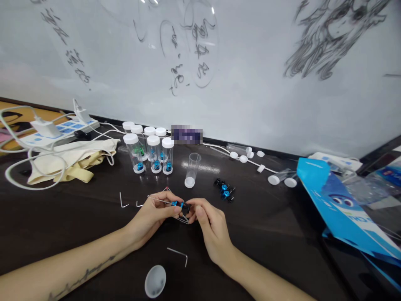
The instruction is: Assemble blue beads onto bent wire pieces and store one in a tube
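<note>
My left hand [149, 217] pinches a small blue-and-black part [185, 207] between thumb and fingers. Thin wire [157, 198] with a red bead at one corner runs around and behind these fingers; whether it is joined to the part I cannot tell. At the part's black end, the curled fingers of my right hand [214, 230] close in, with their exact contact partly hidden. Below the hands lies an L-shaped hex key [178, 252], and a small white dish [156, 281] holds tiny dark pieces. Beyond my right hand is a cluster of blue and black parts [224, 191].
Several capped clear tubes [153, 154] with blue or green pieces stand at the back left. An uncapped tube [192, 170] stands mid-table. Two hex keys [122, 200] lie left, near a cream cloth bag [72, 161] and a power strip [59, 131]. A blue package [338, 205] is right.
</note>
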A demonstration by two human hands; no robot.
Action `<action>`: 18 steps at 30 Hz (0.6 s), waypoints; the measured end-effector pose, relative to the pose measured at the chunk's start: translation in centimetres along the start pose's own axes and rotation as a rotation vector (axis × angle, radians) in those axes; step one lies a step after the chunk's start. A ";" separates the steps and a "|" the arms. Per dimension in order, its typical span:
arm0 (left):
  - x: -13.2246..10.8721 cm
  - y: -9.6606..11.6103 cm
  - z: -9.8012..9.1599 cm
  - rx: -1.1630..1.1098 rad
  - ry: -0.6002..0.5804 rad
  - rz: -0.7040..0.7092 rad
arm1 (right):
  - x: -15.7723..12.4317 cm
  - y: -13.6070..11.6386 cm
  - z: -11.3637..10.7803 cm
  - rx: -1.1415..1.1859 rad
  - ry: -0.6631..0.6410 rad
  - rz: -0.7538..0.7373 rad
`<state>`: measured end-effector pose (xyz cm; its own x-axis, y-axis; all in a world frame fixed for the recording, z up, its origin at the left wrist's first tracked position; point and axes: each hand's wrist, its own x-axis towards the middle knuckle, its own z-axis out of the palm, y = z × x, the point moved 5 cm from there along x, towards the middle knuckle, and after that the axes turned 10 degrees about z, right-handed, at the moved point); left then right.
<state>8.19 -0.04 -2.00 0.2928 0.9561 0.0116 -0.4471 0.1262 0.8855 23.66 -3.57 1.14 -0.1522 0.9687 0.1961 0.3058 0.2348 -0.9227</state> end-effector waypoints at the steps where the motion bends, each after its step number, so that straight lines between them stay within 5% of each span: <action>1: 0.0 0.0 0.0 0.000 0.002 0.000 | 0.0 0.0 0.0 -0.007 -0.007 -0.002; 18: -0.1 -0.1 -0.1 -0.005 -0.004 -0.003 | 0.0 0.3 0.0 0.023 0.001 -0.013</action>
<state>8.12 -0.17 -2.09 0.2981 0.9545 0.0106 -0.4502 0.1308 0.8833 23.73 -3.49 0.85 -0.1553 0.9657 0.2083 0.2825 0.2454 -0.9273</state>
